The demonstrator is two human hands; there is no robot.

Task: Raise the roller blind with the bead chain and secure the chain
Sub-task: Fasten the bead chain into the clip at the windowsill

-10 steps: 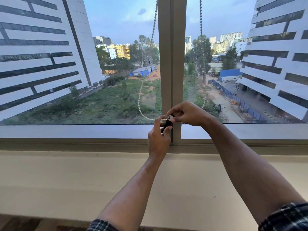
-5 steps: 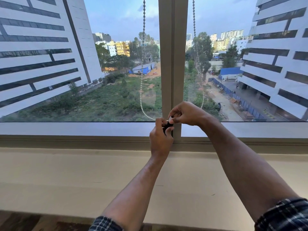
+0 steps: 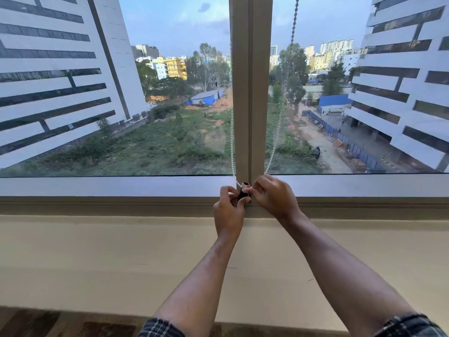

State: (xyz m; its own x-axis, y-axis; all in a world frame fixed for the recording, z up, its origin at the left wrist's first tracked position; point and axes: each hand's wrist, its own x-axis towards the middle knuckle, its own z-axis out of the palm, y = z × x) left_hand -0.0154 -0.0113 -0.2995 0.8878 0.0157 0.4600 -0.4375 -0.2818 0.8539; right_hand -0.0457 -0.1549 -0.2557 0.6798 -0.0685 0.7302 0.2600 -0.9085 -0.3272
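A bead chain [image 3: 277, 139] hangs in two strands either side of the window mullion [image 3: 250, 93], the right strand dark against the sky higher up and pale lower down, the left strand [image 3: 232, 152] running close along the mullion's left edge. Both strands converge at the mullion's foot, where they meet a small black chain clip [image 3: 243, 193] with a pale top, set against the lower window frame [image 3: 121, 203].

The left hand [image 3: 228, 212], just below and left of the mullion's base, is curled with thumb and fingers pinched on the clip's lower part. The right hand [image 3: 273, 198], just right of the mullion's base, is also closed down, its fingertips [image 3: 251, 189] pressed at the clip's upper side where the beads enter; whether it grips the chain or the clip itself cannot be told.

Both bare forearms reach up from the bottom of the view, checked sleeves [image 3: 410, 327] rolled at the elbows. Beneath the frame lies a broad cream sill [image 3: 97, 259]. Through the glass on either side of the mullion stand white office blocks [image 3: 53, 76], with scrubland and a blue-roofed shed [image 3: 206, 97] between them. The blind itself is out of view.
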